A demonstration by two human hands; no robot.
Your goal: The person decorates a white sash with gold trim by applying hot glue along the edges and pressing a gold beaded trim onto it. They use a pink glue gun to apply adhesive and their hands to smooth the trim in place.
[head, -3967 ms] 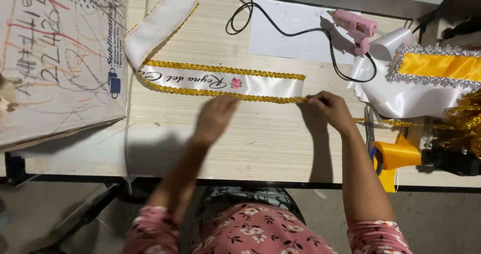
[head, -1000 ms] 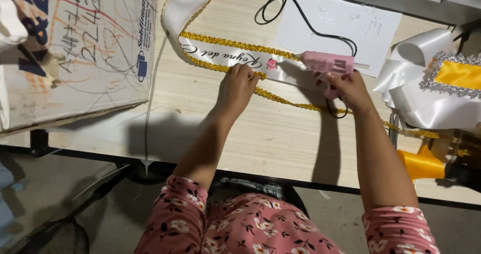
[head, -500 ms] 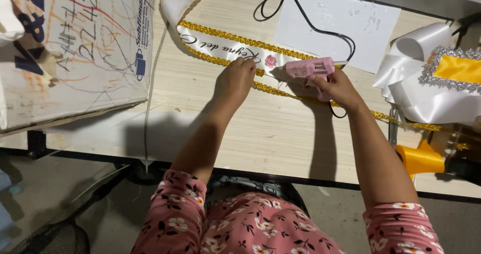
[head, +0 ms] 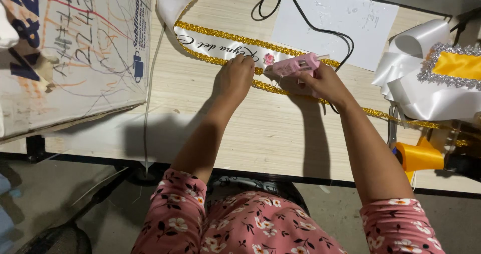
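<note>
Fingers of left hand (head: 235, 78) press sash (head: 220, 47) — right hand (head: 323, 83) grips glue gun (head: 293, 66).

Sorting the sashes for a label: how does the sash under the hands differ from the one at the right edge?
The white sash lies flat with gold trim and dark script; the yellow sash has silver trim and sits on bunched white ribbon. Left hand presses the white one; nothing touches the yellow. Both have glittery edging.

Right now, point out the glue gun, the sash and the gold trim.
glue gun (head: 294, 66), head view, pink body.
sash (head: 220, 47), head view, white face.
gold trim (head: 295, 91), head view, lower edge strip.
</note>
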